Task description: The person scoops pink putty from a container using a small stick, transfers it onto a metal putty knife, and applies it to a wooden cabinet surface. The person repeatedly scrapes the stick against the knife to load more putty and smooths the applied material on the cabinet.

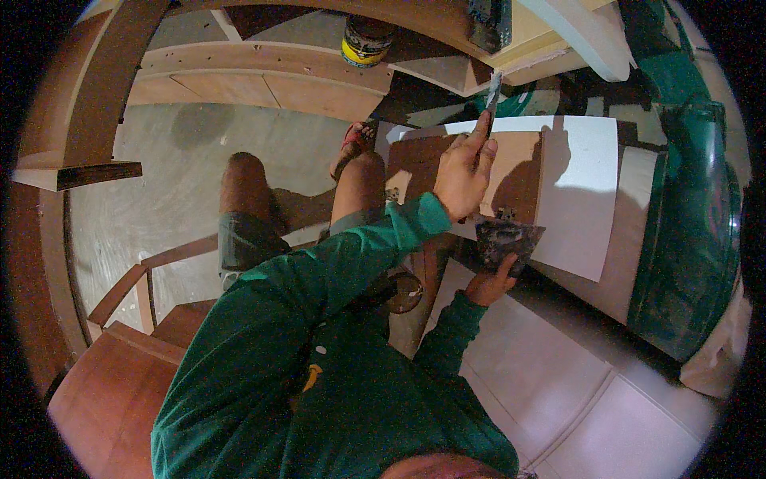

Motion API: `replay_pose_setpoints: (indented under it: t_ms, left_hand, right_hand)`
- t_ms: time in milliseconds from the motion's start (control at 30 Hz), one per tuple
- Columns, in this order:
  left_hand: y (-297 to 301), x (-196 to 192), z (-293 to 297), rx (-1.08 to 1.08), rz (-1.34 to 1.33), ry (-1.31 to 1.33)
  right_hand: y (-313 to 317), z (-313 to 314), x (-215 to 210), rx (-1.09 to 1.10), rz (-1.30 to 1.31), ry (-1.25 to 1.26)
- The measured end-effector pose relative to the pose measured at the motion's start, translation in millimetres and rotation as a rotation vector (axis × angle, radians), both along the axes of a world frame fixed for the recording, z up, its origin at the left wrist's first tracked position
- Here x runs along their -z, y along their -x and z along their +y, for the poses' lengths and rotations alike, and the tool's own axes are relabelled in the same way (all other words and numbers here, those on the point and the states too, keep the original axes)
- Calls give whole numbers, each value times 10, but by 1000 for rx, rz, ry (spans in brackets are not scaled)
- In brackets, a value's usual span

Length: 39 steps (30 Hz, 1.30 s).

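Observation:
My left hand (465, 177) is closed around a narrow putty knife (495, 92), index finger laid along it. The blade's tip reaches the edge of a pale wooden piece (538, 65) at the upper right; I cannot tell whether they touch. Lower and nearer to me, my right hand (492, 283) grips a wide scraper (509, 239) by its short handle. Dark smears cover the scraper's flared blade, which lies over a brown board (519, 164). Beneath that board is a white sheet (586, 199), with the shadow of my left hand falling across it.
A yellow and black tin (367, 41) stands at the top among wooden furniture frames (263, 60). Green plastic (688, 247) borders the right side. Pale tiles (550, 383) lie lower right. At lower left are reddish-brown panels (120, 391); a wooden frame (88, 112) rises above.

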<state>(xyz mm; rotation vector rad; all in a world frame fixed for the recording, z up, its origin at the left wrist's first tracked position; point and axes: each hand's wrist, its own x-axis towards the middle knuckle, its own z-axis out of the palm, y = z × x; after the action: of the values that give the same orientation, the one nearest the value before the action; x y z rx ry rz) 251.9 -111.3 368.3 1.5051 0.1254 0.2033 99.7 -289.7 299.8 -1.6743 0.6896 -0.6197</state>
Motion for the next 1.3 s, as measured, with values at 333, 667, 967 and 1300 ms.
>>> replay_pose_setpoints:
  t_ms: [333,667,967,1300]
  left_hand:
    - [236,24,293,124,71,4]
    - [326,180,1251,738,88,474]
    - [285,-145,1610,777,-306,-160]
    - [195,-486,1697,940,-741,-404]
  right_hand:
    - [-135,228,-314,48,33,-225]
    - [-190,128,-311,71,-142,-472]
    - [-516,336,-838,-376,-359,-1059]
    - [-492,548,-1056,-641,-200,-1319]
